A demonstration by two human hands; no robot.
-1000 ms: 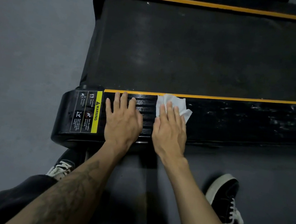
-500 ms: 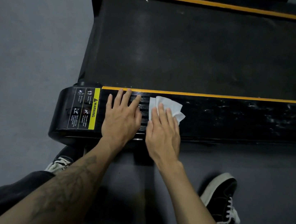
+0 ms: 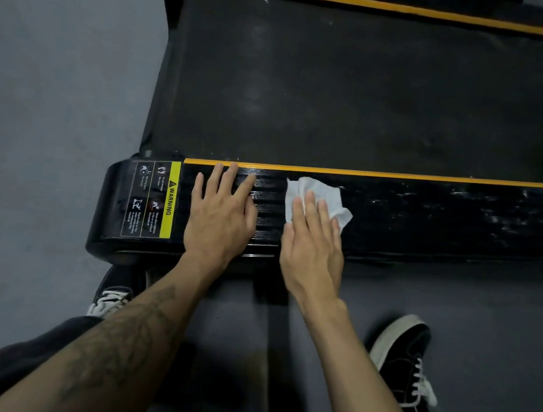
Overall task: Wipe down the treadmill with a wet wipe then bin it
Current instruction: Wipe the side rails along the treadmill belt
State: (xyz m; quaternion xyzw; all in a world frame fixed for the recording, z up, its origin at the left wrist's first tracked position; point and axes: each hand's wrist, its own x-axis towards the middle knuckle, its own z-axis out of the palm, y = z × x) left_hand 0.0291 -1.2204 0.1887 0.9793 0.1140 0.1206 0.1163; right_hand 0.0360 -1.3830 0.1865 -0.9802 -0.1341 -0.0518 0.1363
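Observation:
A black treadmill (image 3: 347, 88) with yellow edge stripes lies across the view, its near side rail (image 3: 451, 219) ribbed and shiny with wet streaks. A crumpled white wet wipe (image 3: 320, 195) lies on that rail. My right hand (image 3: 313, 246) presses flat on the wipe with straight fingers, covering its near part. My left hand (image 3: 221, 213) rests flat on the rail just to the left, fingers spread, beside a yellow warning label (image 3: 155, 199). No bin is in view.
Grey floor (image 3: 47, 90) surrounds the treadmill's end on the left. My two black sneakers with white laces stand on the floor below the rail, the left one (image 3: 113, 295) partly under my forearm, the right one (image 3: 405, 358) at lower right.
My right hand and the wipe slid a little left along the rail and then back to the right, away from my left hand. My left hand stayed planted.

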